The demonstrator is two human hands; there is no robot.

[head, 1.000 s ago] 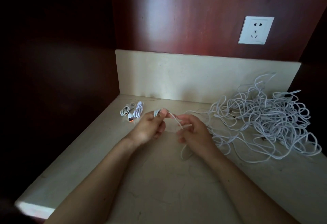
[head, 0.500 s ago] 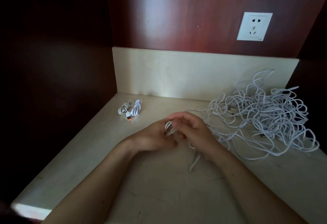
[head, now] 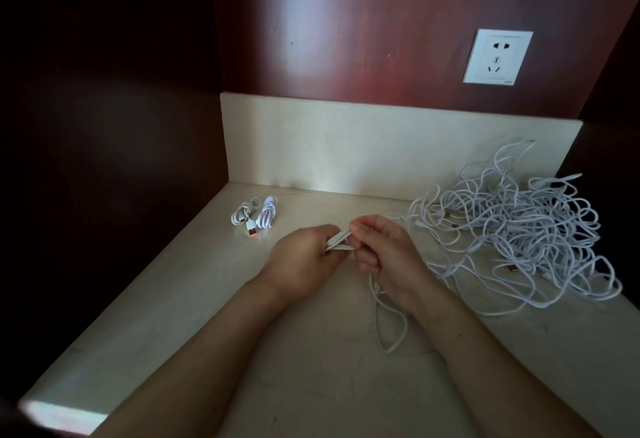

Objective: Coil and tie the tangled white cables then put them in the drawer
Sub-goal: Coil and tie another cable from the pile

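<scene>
Both hands meet over the middle of the pale stone table [head: 311, 378]. The left hand [head: 300, 262] has its grip closed around several folded strands of a white cable [head: 341, 243], which stick out from its fingers toward the right hand [head: 389, 257]. That hand's grip pinches the same strands at the fingertips, its other fingers curled. A slack loop [head: 390, 332] of this cable drops below the right hand and lies on the table. To the right, near the backsplash [head: 346, 146], sits the tangled pile [head: 519, 229] of white cables. At the back left lie two coiled cables [head: 256, 214], just beside each other, with an orange-tipped USB plug [head: 251, 231] at their near end. A white wall socket [head: 497, 56] sits on the red-brown panel [head: 346, 22]; the mark at its lower right corner is too small to read.
</scene>
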